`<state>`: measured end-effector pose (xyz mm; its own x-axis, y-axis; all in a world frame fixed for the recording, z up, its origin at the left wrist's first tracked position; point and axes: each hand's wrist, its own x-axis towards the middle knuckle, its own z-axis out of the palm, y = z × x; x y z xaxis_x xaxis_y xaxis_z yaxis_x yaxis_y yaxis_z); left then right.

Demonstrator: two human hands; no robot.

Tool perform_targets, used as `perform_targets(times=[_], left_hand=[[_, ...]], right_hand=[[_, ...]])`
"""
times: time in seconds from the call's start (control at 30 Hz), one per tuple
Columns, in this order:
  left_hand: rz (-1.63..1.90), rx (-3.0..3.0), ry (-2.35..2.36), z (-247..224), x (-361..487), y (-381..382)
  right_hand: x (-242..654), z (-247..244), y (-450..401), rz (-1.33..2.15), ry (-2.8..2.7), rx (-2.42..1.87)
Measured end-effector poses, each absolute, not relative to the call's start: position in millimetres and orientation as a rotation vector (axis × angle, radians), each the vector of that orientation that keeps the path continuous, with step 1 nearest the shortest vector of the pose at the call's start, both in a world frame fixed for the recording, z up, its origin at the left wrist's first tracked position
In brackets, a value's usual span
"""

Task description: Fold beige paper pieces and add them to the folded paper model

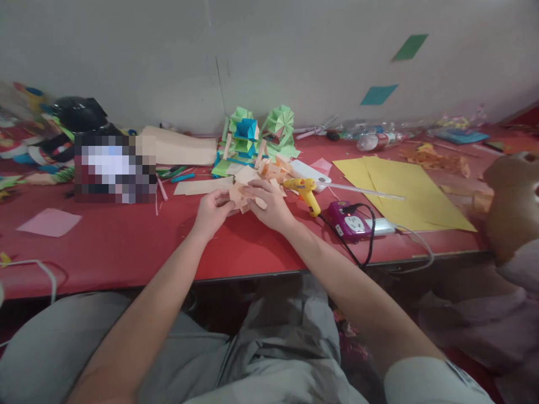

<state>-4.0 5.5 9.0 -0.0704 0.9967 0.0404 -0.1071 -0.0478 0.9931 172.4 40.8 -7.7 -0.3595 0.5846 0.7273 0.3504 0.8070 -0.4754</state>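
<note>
Between my two hands is a small peach-coloured folded paper piece (238,197), just above the red table (248,249). My left hand (213,210) pinches its left edge with thumb and fingers. From the other side, my right hand (272,206) has its fingers closed over the paper's right part and hides some of it. Behind them lie loose peach paper pieces (273,168). Green and blue folded paper models (245,134) stand against the wall. A yellow glue gun (307,193) with a long clear glue stick rests right of my right hand.
A purple power strip (351,221) with a black plug and cord sits at the front right. Yellow paper sheets (404,193) lie beyond it. At left are a pink sheet (49,223) and a blurred-out patch (113,168). Another person's arm (511,202) is at far right.
</note>
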Motion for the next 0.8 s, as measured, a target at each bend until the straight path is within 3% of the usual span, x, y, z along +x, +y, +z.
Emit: perform_targets(times=[0.57,0.8], left_hand=[[1.314,1.587,1.138,7.0,4.2,-4.3],[1.236,1.281,0.913,17.2,-0.7,-5.7]], right_hand=[[172.5,-8.2,42.5,0.429,-1.669,-0.92],[172.1,-0.3,41.7,0.761,-1.552,-0.849]])
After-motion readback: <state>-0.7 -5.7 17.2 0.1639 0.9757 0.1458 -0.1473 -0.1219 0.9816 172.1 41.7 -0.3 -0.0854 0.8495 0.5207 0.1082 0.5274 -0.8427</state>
